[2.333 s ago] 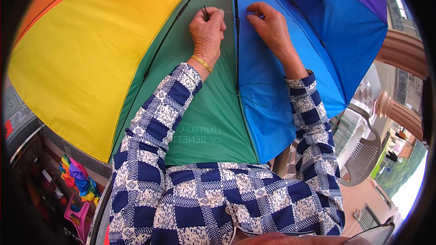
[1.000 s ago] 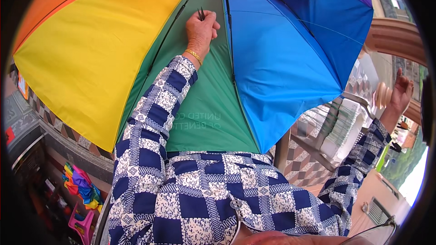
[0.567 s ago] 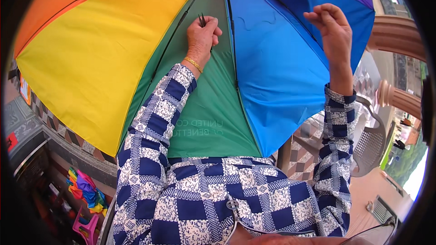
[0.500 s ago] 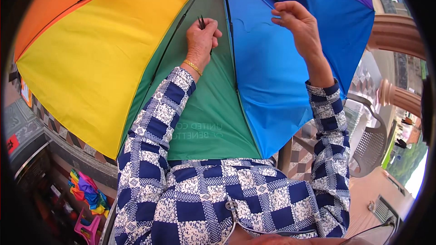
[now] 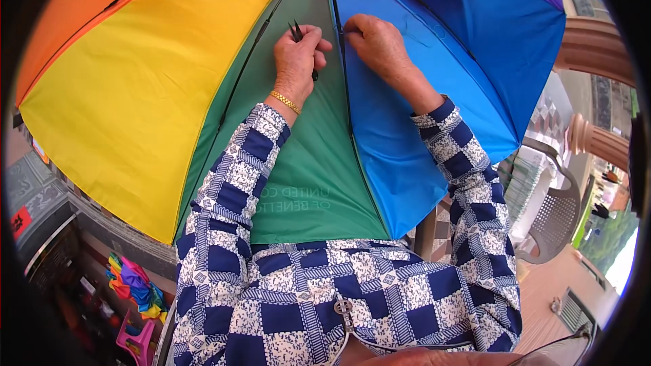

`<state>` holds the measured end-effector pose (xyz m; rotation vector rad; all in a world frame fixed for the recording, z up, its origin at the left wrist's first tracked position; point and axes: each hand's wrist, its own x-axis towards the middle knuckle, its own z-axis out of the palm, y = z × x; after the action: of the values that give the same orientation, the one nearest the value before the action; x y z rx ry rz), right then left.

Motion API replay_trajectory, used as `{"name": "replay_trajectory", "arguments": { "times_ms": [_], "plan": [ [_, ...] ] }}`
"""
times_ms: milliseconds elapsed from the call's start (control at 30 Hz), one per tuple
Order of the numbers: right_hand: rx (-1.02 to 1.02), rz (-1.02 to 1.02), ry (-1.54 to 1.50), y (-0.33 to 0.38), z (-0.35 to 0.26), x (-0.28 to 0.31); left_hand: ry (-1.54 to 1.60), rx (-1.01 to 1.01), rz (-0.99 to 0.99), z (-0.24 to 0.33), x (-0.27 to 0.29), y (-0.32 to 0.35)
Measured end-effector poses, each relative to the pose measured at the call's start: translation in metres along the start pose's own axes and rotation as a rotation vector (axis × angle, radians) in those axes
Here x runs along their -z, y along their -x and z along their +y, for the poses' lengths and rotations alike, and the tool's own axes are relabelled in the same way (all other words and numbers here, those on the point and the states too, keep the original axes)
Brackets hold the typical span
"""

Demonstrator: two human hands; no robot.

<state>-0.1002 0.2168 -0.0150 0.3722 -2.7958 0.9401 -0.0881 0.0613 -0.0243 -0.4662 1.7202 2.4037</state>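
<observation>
A large open fabric umbrella with rainbow-coloured panels [image 5: 169, 95] fills the upper part of the view, its inner side toward the person; its orange, yellow, green, blue and purple panels meet near the top edge, where the hub is cut off by the frame. A thin black metal rib [image 5: 349, 115] runs down the seam between the green and the blue panel.

The left hand [image 5: 298, 61] rests on the green panel just left of this rib, its fingers curled shut around a small dark pointed tool [image 5: 298, 32]. Only two thin tips show above the knuckles and a short dark end below the fingers, so its kind is hard to make out. A thin gold bracelet [image 5: 285, 102] circles the left wrist.

The right hand [image 5: 380, 44] lies on the blue panel just right of the rib, fingertips bunched together and pressed at the seam near the tool tips. Whether it pinches thread, cloth or the rib itself cannot be told, since the fingers hide the contact point.

Both forearms wear blue-and-white patchwork-print sleeves [image 5: 230, 190]. Faint reversed lettering shows through the green panel.

To the right stands a grey perforated plastic chair [image 5: 556, 217]. At lower left a bundle of multicoloured cloth [image 5: 135, 285] lies in shadow.
</observation>
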Motion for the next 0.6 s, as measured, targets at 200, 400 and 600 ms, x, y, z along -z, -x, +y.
{"name": "replay_trajectory", "arguments": {
  "times_ms": [200, 400, 600],
  "plan": [
    [-0.002, -0.047, 0.03, -0.001, 0.003, -0.006, -0.015, -0.001, 0.011, -0.005, 0.004, -0.001],
    [-0.004, -0.001, 0.037, -0.006, 0.002, -0.012, -0.031, -0.026, 0.025, -0.008, 0.004, -0.004],
    [0.058, 0.112, -0.068, -0.011, 0.007, -0.032, -0.116, -0.044, 0.058, -0.004, 0.0, -0.006]
  ]
}}
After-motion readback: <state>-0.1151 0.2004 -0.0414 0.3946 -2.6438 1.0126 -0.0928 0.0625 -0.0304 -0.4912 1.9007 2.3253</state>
